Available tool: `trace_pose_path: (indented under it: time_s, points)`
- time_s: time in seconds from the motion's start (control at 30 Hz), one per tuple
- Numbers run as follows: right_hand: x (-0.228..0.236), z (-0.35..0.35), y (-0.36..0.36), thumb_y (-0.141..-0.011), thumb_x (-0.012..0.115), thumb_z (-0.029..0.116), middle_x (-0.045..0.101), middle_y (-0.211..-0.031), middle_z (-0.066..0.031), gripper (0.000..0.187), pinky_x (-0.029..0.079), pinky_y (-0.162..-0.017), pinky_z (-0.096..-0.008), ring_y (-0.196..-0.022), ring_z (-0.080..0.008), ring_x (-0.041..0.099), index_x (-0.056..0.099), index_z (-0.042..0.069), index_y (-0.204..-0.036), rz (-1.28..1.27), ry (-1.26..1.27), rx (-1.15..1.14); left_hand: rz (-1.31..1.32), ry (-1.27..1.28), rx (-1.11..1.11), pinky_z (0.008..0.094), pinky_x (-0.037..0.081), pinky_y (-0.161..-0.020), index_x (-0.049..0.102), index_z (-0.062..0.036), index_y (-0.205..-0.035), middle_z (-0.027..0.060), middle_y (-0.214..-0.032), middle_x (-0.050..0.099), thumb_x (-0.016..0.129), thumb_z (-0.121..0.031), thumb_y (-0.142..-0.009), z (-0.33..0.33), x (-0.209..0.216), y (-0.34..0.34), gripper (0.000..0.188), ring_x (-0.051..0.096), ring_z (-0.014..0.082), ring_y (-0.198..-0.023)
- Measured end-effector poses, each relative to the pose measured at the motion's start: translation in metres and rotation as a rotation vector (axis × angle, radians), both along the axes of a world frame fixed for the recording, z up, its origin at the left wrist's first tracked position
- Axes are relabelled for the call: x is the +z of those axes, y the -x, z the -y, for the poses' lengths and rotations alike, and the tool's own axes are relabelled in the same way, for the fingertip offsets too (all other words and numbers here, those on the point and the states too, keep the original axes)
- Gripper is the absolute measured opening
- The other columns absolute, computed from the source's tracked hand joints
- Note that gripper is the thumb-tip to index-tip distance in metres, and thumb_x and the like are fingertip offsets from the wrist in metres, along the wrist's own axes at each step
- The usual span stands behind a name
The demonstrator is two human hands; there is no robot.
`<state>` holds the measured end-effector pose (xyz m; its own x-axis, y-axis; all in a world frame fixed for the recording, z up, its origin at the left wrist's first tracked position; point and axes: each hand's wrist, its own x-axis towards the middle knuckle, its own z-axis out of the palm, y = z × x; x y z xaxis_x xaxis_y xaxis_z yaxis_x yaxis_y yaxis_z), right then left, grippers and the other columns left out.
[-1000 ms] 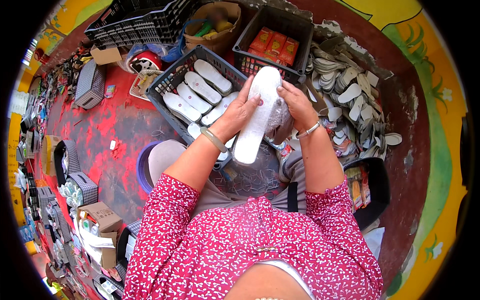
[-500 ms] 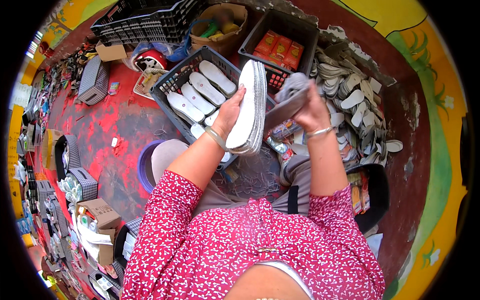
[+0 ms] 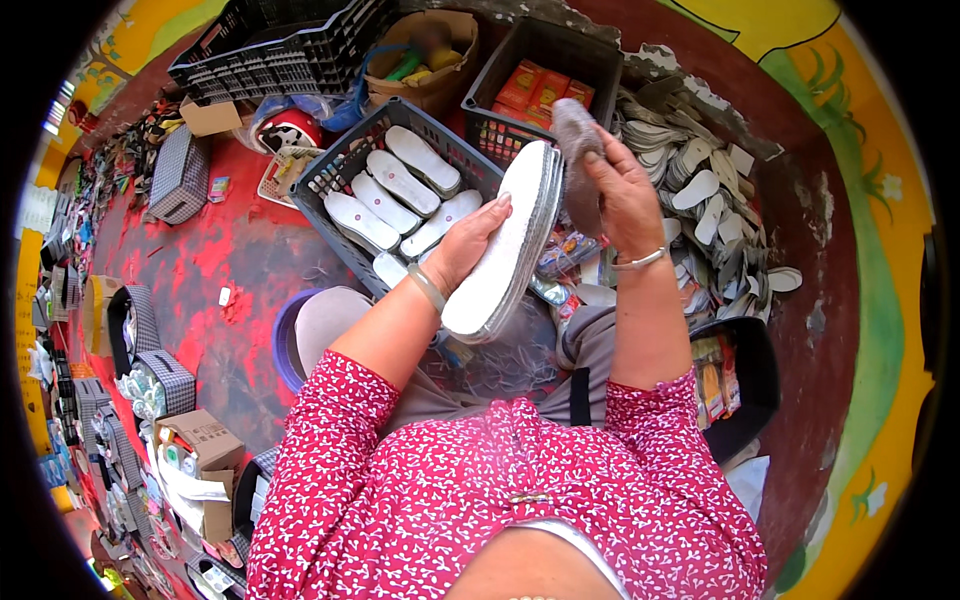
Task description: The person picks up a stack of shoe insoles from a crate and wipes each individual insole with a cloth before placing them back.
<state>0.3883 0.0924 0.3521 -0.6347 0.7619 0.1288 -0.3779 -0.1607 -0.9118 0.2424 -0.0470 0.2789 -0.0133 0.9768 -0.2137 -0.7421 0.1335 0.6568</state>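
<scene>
While my left grip (image 3: 470, 245) closes round the side of a thick stack of white, sole-shaped insoles (image 3: 505, 240) with greyish layered edges, thumb against the white face and the other fingers mostly hidden behind, my right grip (image 3: 628, 198) pinches a flat, fuzzy, grey-brown piece (image 3: 576, 155) between thumb and fingers. I have the stack up in the air in front of the near right corner of a dark grey, slatted plastic crate (image 3: 345, 152), tilted with its upper end leaning away and to the right. The fuzzy piece is beside that end, farther right of the grey crate; whether the two touch I cannot tell. Several loose white insoles (image 3: 402, 184) lie inside the grey crate. Beyond its right side stands a black plastic crate (image 3: 487, 127) with red-orange cardboard boxes (image 3: 532, 88) in it. Well to the right of the grey crate spreads a large heap of white and grey insoles (image 3: 700, 185). Nearer me than the grey crate, toward its left, sits a round purple plastic tub (image 3: 285, 340).
</scene>
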Motion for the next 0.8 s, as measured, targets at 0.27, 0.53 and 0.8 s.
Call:
trace_pose_path:
  time_s: [0.27, 0.53, 0.8]
  points:
    - [-0.007, -0.002, 0.004, -0.081, 0.065, 0.008, 0.062, -0.095, -0.0108, 0.019, 0.047, -0.081, -0.0299, -0.090, -0.0246, 0.061, 0.066, 0.002, -0.099, 0.431, -0.818, -0.304, -0.195, -0.030, 0.007, 0.0244, 0.051, -0.071, 0.049, -0.0017, -0.125, 0.0054, -0.102, 0.064, 0.044, -0.031, -0.098, 0.005, 0.009, -0.006, 0.040, 0.063, 0.0100, -0.081]
    - [-0.012, 0.035, 0.025, -0.077, 0.063, 0.002, 0.060, -0.096, -0.0132, 0.021, 0.046, -0.080, -0.0357, -0.091, -0.0316, 0.057, 0.061, 0.003, -0.098, 0.358, -1.068, -0.317, -0.178, -0.001, 0.161, 0.0278, 0.052, -0.073, 0.052, -0.0003, -0.118, 0.0080, -0.099, 0.064, 0.040, -0.033, -0.099, -0.002, 0.009, 0.008, 0.039, 0.063, 0.0147, -0.082]
    - [-0.014, 0.071, 0.034, -0.075, 0.061, -0.001, 0.057, -0.093, -0.0144, 0.021, 0.046, -0.076, -0.0347, -0.086, -0.0325, 0.058, 0.058, 0.002, -0.096, 0.301, -0.949, -0.004, 0.344, -0.106, 0.209, 0.0421, 0.047, -0.093, 0.043, 0.0012, -0.128, 0.0185, -0.118, 0.056, 0.028, -0.038, -0.101, -0.005, 0.002, 0.039, 0.050, 0.058, 0.0311, -0.104]
